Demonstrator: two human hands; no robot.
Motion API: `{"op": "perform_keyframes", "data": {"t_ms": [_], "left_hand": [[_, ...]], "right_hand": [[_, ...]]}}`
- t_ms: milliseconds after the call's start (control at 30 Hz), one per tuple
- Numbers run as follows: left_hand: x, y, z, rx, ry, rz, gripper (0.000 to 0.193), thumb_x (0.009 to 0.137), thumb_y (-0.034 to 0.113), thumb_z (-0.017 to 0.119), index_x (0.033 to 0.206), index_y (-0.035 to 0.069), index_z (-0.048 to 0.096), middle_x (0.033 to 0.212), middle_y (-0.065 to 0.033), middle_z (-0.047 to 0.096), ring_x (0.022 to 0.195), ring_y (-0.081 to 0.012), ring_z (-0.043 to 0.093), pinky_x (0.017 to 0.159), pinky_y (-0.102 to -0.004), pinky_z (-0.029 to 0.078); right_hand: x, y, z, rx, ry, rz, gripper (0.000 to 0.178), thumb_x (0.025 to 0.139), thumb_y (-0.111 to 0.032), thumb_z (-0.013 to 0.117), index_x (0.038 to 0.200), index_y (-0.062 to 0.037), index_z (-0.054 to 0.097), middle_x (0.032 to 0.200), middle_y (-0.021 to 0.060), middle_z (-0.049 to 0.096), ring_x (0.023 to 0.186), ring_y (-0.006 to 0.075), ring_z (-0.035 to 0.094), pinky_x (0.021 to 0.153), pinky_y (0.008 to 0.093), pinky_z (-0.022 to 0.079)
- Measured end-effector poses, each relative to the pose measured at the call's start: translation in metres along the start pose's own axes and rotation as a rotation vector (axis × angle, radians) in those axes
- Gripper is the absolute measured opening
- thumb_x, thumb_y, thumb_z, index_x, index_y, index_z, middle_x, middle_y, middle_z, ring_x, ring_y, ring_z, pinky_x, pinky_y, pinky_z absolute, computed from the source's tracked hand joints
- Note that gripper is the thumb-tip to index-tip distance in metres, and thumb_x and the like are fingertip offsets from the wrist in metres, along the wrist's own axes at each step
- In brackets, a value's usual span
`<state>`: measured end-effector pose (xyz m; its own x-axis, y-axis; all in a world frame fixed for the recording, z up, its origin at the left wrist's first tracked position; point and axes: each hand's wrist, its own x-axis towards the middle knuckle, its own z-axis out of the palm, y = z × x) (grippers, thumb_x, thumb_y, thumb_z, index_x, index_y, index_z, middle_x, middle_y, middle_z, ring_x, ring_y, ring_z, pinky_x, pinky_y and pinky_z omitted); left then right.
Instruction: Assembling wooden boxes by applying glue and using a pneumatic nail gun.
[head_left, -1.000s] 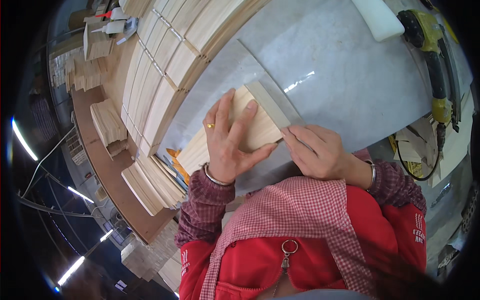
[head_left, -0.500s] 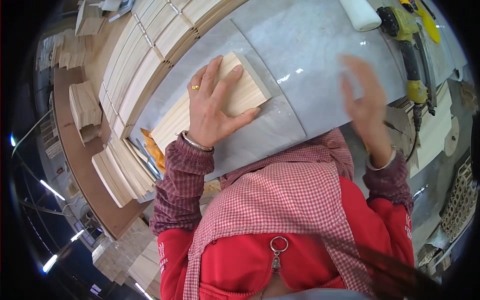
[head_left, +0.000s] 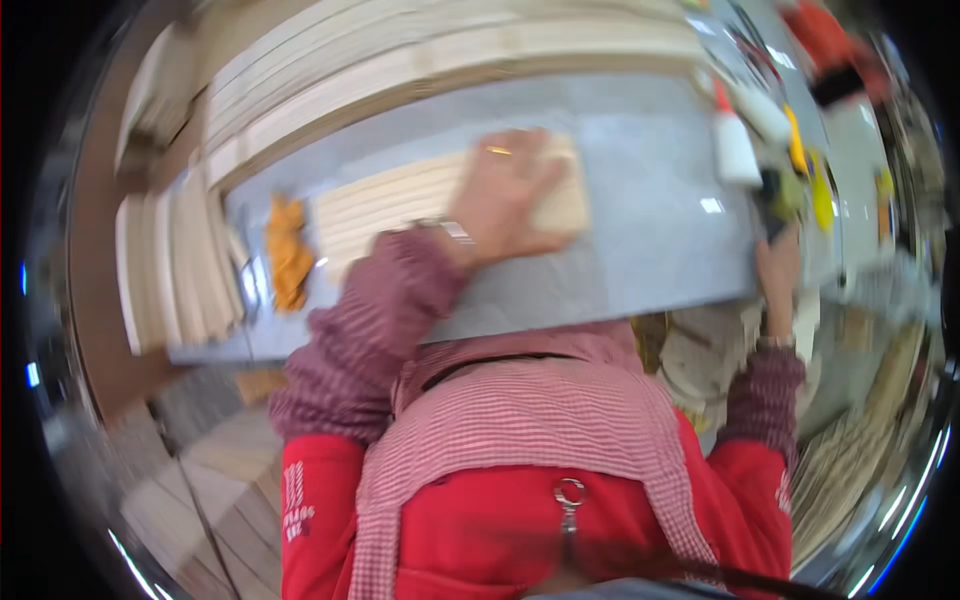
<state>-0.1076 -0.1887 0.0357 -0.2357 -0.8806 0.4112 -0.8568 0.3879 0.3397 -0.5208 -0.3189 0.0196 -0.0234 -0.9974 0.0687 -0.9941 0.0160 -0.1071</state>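
A pale wooden piece [head_left: 385,205], long and lined lengthwise, lies on the grey work surface [head_left: 660,190]. Across its right part is my left hand [head_left: 505,195], blurred, with the thumb by the near edge and the fingers toward the far edge. At the table's right side my right hand [head_left: 778,265] has its fingers closed round the grip of a yellow-green and black nail gun [head_left: 785,198]. Much of the tool is hidden or smeared by motion.
Long pale wood strips [head_left: 450,60] line the far side. More wood pieces [head_left: 175,265] stand at the left, beside an orange cloth-like item [head_left: 287,255]. Near the nail gun are a white bottle with a red tip [head_left: 735,145] and a yellow tool [head_left: 822,190].
My right hand has moved from above the table to the nail gun and closed on it. The view has turned and shifted right. My left hand stays on the wooden piece.
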Motion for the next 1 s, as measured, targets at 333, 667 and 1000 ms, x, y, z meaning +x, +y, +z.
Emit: {"op": "perform_keyframes", "data": {"t_ms": [333, 667, 1000], "left_hand": [[0.005, 0.009, -0.002, 0.039, -0.06, -0.101, 0.055, 0.059, 0.049, 0.069, 0.097, 0.011, 0.059, 0.108, -0.016, 0.052, 0.1, -0.0326, 0.045, 0.093, -0.0451, 0.031], [0.005, 0.003, 0.004, -0.022, 0.016, -0.073, 0.049, 0.061, 0.044, 0.07, 0.095, 0.01, 0.06, 0.107, -0.0179, 0.053, 0.104, -0.0338, 0.047, 0.096, -0.0445, 0.03], [0.006, 0.008, -0.002, -0.054, -0.09, -0.093, 0.058, 0.062, 0.043, 0.071, 0.106, 0.007, 0.056, 0.126, -0.0203, 0.043, 0.114, -0.0367, 0.04, 0.101, -0.0451, 0.027]], "right_hand": [[-0.016, -0.051, -0.089, 0.36, -0.282, -0.015, 0.043, 0.073, -0.015, 0.058, 0.111, 0.002, 0.048, 0.084, 0.0141, 0.056, 0.069, 0.0236, 0.05, 0.062, 0.0307, 0.041], [-0.083, -0.198, -0.153, 0.426, -0.667, -0.086, 0.02, 0.069, -0.009, 0.059, 0.085, 0.002, 0.058, 0.059, 0.0048, 0.052, 0.047, 0.0106, 0.042, 0.044, 0.0232, 0.036], [-0.053, -0.217, -0.16, 0.432, -0.686, -0.108, 0.03, 0.07, -0.015, 0.069, 0.091, 0.0039, 0.06, 0.06, 0.0055, 0.055, 0.045, 0.0097, 0.044, 0.042, 0.0226, 0.035]]}}
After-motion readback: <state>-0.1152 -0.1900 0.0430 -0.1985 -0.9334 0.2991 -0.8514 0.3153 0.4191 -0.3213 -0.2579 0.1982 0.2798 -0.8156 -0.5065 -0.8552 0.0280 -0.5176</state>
